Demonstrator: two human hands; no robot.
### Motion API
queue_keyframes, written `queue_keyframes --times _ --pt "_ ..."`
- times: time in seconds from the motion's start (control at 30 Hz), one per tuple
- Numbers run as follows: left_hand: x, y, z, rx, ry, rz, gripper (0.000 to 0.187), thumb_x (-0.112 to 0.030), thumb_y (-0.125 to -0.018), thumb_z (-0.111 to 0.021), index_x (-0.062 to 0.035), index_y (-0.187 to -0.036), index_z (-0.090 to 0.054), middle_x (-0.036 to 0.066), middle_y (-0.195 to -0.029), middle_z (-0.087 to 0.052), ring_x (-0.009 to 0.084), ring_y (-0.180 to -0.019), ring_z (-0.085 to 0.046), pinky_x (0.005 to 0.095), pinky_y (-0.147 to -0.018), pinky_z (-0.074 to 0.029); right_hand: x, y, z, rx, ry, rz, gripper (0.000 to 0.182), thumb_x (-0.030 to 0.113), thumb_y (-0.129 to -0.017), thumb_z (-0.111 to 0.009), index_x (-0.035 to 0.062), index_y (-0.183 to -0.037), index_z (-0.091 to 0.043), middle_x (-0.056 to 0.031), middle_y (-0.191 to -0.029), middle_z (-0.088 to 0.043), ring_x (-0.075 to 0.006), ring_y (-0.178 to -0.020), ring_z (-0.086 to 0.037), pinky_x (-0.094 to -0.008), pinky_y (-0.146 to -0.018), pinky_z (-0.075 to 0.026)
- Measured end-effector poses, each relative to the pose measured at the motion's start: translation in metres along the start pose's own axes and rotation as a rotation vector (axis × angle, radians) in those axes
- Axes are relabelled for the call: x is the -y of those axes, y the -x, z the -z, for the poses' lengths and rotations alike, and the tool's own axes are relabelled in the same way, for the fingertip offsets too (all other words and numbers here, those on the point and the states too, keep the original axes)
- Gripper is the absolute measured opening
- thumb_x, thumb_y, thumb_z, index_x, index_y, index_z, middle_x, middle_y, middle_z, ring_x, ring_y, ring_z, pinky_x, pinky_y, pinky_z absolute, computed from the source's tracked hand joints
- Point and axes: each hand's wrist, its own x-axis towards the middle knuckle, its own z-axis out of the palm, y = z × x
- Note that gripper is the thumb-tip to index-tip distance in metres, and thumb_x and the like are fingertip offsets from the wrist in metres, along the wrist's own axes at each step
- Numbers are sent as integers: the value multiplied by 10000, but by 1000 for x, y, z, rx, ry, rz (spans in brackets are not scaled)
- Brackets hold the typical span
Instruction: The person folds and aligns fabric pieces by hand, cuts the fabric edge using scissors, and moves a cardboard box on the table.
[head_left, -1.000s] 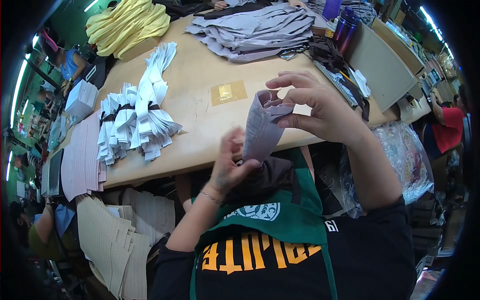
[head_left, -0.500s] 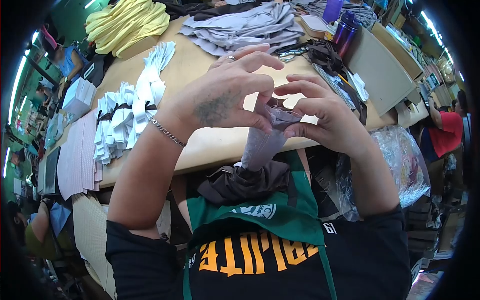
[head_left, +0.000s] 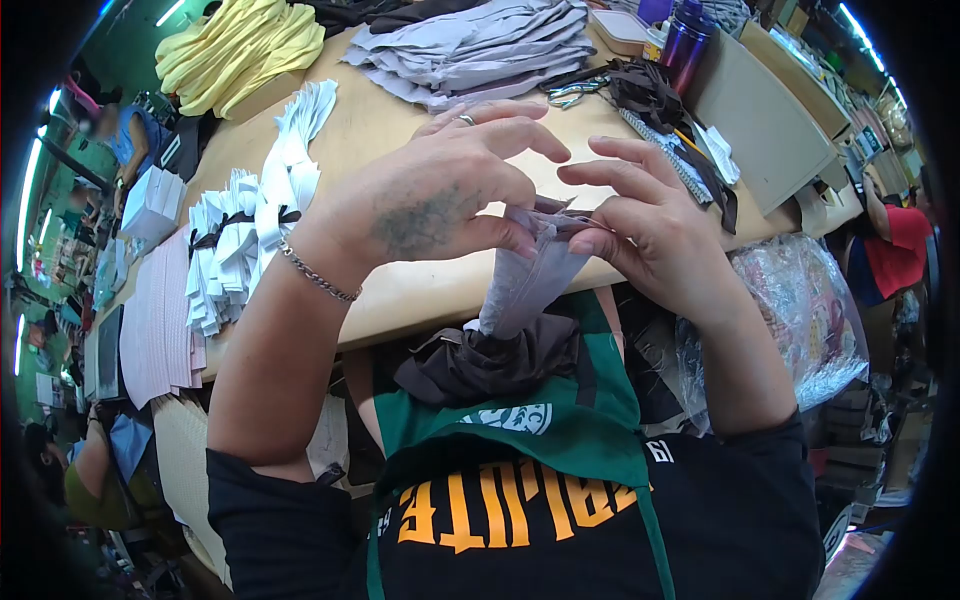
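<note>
A light grey-lilac piece of cloth [head_left: 524, 284] hangs between my two hands, above a dark brown bundle of cloth [head_left: 487, 358] at my lap. My left hand [head_left: 455, 195], wearing a ring and a chain bracelet, pinches the grey cloth's upper left edge between thumb and fingers. On the other side my right hand [head_left: 650, 225] grips the upper right edge with thumb and forefinger, its other fingers raised and curved. The cloth's top is folded or gathered between the fingertips; its exact folds are partly hidden.
On the wooden table [head_left: 400, 290] lie bundled white strips [head_left: 240, 235], pink sheets [head_left: 160, 310], yellow cloth [head_left: 238, 55] and stacked grey cloth [head_left: 475, 50]. Scissors [head_left: 575, 92], a notebook [head_left: 668, 150] and a purple bottle [head_left: 688, 45] sit at the back right. A plastic bag [head_left: 800, 320] is beside my right arm.
My right hand has moved slightly right and its grip on the cloth has shifted. The grey cloth is spread a little wider between my hands. The camera view has shifted slightly.
</note>
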Motion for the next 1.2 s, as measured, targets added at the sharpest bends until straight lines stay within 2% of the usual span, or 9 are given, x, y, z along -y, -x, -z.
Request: queue_keyframes --times 0.2,0.5,0.67,0.8,0.9,0.97,1.0,1.07,1.2 --pt "-2 -4 -5 -2 -26 -29 167 -85 -584 -764 -32 -694 -650 50 -1185 -563 307 -1246 -426 407 -977 -414 1 5 -1 8 57 2 288 279 -739 -704 19 -701 -588 -72 -1111 -602 -321 -1136 -486 -401 -883 -442" --pt "-8 -5 3 45 -122 -27 185 -132 -619 -757 -65 -768 -672 44 -1211 -540 295 -1243 -429 418 -981 -408 0 8 5 41 -15 -36 234 137 -614 -764 24 -745 -606 -59 -1178 -570 -324 -1183 -449 -417 -907 -429" --pt "-17 -4 2 42 -206 -12 172 -174 -626 -754 -95 -757 -675 38 -1226 -528 275 -1269 -405 430 -1002 -385 5 16 9 59 -50 -73 183 119 -643 -754 24 -705 -611 -61 -1163 -583 -332 -1182 -445 -424 -912 -422" --pt "-37 1 3 87 -253 41 138 -190 -656 -719 -88 -696 -635 31 -1235 -523 254 -1288 -389 496 -1026 -339 19 24 20 99 -87 -100 151 133 -659 -729 45 -688 -611 -58 -1161 -585 -331 -1188 -440 -448 -932 -392" --pt "-60 12 -3 107 -323 93 132 -186 -681 -684 -93 -650 -596 17 -1221 -536 234 -1287 -397 566 -1037 -279 46 32 20 145 182 -178 199 158 -647 -739 39 -664 -581 -68 -1255 -557 -366 -1242 -390 -464 -990 -334" --pt "-81 22 -11 135 -409 143 138 -179 -691 -663 -103 -622 -569 4 -1200 -552 222 -1281 -408 602 -1045 -231 57 46 14 131 355 -170 141 209 -675 -692 107 -670 -596 -49 -1240 -565 -325 -1248 -399 -467 -1014 -286" --pt "-84 31 -24 66 -441 140 122 -156 -698 -644 -142 -611 -560 -14 -1164 -571 207 -1254 -440 618 -1065 -142 59 55 8 93 380 -173 113 224 -681 -668 130 -673 -605 -44 -1214 -579 -304 -1241 -413 -462 -1026 -263" --pt "-87 45 -40 11 -428 182 127 -151 -703 -640 -160 -612 -552 -19 -1151 -576 203 -1238 -457 608 -1078 -104 63 69 -2 39 386 -189 70 239 -691 -640 175 -688 -611 -37 -1179 -600 -272 -1235 -431 -457 -1050 -211" --pt "-92 55 -54 -58 -484 255 137 -133 -718 -630 -176 -635 -529 -11 -1106 -581 199 -1197 -496 605 -1087 -50 66 75 -9 54 426 -181 75 238 -707 -649 181 -708 -600 -40 -1184 -595 -286 -1236 -423 -466 -1045 -218"
